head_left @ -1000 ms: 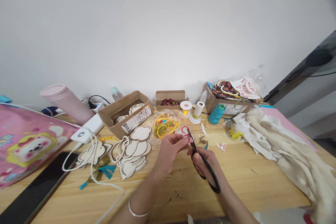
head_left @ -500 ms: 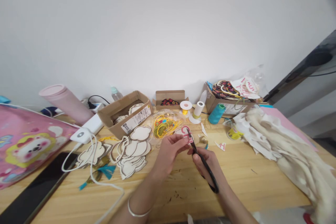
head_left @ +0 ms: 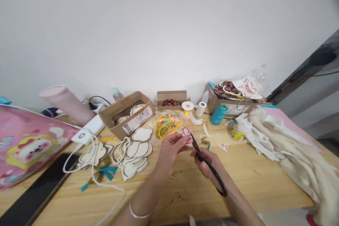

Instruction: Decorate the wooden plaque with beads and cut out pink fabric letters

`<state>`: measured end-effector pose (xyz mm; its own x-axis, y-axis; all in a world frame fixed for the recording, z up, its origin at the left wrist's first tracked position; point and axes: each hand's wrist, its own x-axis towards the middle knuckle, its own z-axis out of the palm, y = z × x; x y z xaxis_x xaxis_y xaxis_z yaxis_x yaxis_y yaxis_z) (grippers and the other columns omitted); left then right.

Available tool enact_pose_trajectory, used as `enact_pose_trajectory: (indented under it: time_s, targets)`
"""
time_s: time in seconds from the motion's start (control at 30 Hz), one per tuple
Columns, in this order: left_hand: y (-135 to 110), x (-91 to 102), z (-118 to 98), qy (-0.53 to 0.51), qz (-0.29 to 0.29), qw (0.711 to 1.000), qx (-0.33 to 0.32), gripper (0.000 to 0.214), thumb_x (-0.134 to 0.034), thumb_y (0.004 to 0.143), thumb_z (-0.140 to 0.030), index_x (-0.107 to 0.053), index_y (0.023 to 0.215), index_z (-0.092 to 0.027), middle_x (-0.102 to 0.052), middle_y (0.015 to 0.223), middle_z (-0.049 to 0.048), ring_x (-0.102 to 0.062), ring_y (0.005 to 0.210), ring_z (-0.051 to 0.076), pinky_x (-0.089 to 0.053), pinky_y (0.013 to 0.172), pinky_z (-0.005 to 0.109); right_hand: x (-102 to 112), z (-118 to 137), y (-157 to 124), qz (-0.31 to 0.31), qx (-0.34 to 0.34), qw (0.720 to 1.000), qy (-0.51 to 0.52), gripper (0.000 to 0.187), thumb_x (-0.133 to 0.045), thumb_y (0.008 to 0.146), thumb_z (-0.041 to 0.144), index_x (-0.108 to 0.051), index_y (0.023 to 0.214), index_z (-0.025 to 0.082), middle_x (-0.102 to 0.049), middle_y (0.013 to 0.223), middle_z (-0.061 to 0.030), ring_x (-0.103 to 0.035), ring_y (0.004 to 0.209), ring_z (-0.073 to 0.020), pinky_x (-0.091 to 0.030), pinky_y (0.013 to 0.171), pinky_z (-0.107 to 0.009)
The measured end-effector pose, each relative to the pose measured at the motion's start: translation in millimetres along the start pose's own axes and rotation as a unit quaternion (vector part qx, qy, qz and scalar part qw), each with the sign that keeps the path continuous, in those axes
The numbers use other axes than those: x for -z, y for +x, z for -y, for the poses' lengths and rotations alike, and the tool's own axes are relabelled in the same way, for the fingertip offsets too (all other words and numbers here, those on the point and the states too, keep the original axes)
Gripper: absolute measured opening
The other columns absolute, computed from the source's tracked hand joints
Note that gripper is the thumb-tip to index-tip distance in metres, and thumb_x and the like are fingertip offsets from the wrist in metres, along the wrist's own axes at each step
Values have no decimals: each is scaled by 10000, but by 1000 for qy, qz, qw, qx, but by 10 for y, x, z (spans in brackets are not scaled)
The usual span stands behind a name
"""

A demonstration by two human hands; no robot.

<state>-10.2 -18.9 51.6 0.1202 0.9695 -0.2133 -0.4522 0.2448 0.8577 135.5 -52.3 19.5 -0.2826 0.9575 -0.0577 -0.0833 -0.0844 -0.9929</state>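
Between the thumb and fingers of my left hand [head_left: 172, 150] is a small white fabric piece with pink letters [head_left: 186, 132], one of them like a C. My right hand [head_left: 210, 164] grips black scissors [head_left: 212, 169], their blades pointing up and away along the right edge of that piece. Whether the blades touch the fabric I cannot tell. Right of them a white scrap with a pink H [head_left: 224, 146] lies on the wooden table [head_left: 243, 183]. A bag of yellow and green cords [head_left: 167, 127] lies just beyond my left hand.
White cloud-shaped pieces [head_left: 137, 149] lie in a pile at left, before a cardboard box [head_left: 137, 122]. A teal thread cone [head_left: 219, 114] and spools stand behind my hands. Crumpled cream cloth [head_left: 299, 159] covers the right side; a phone [head_left: 39, 187] and white cable [head_left: 106, 185] lie left.
The scissors have shifted slightly right and their handle tilts lower to the right. The lettered piece has turned a little in my left hand, which stays nearly in place.
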Motion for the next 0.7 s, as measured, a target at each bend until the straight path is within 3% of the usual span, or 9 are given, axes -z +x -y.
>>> enact_pose_trajectory:
  time_s: [0.1,0.23,0.3,0.6,0.7]
  targets:
    - [-3,-1,9,-10,-15,1000,0,149,-712,629,-273,-681,706,-150,-664,688,1,-579,634,82,-506,635,205,22,54,-9,-37,-2,999,29,569,-590,594,651,-536,886,166,-403,544,46,-274,404,-52,-191,365,-209]
    - [-19,-17,27,8,14,1000,9,156,-701,645,-277,-686,711,-137,-675,694,17,-596,651,91,-503,671,212,-50,269,81,-174,8,984,46,428,-680,602,478,-534,865,173,-503,581,33,-359,418,-57,-286,401,-206]
    - [-29,-29,30,16,29,999,15,152,-695,654,-277,-691,720,-140,-683,710,23,-609,670,98,-502,695,218,-95,351,149,-209,22,976,52,385,-707,579,401,-539,841,174,-547,611,25,-388,436,-57,-318,417,-201]
    - [-26,-44,50,22,40,999,19,141,-698,650,-293,-687,685,-157,-669,644,2,-588,603,74,-500,660,195,-168,346,246,-206,59,977,20,320,-715,557,279,-548,810,177,-546,590,34,-483,524,-89,-381,477,-201]
    - [-4,-29,41,-3,4,1000,-3,153,-705,635,-302,-684,657,-153,-645,610,-8,-562,574,65,-505,631,192,-103,226,201,-220,80,972,-24,296,-693,602,273,-541,839,185,-553,628,28,-498,549,-95,-396,494,-202]
